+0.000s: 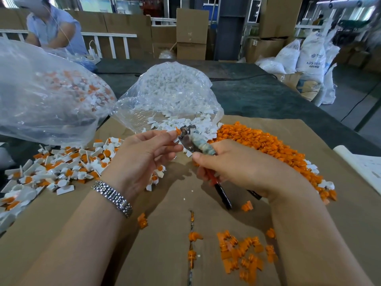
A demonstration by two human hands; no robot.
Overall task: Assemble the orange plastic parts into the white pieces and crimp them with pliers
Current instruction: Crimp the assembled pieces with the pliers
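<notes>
The left hand (142,155) pinches a small white piece with an orange part (176,132) between thumb and forefinger tips, its other fingers loosely curled. The nose of the pliers (186,134) meets that part just right of those fingertips. The right hand (237,168) has its fingers wrapped round the pliers' handles. Just beyond the fingers lie loose white pieces (185,123) spilling from a clear bag (171,89). Right of the right hand's fingers is a heap of orange parts (266,143); left of the left hand, a pile of assembled pieces (61,166). All rest on cardboard (165,234) over the worktop (257,96).
</notes>
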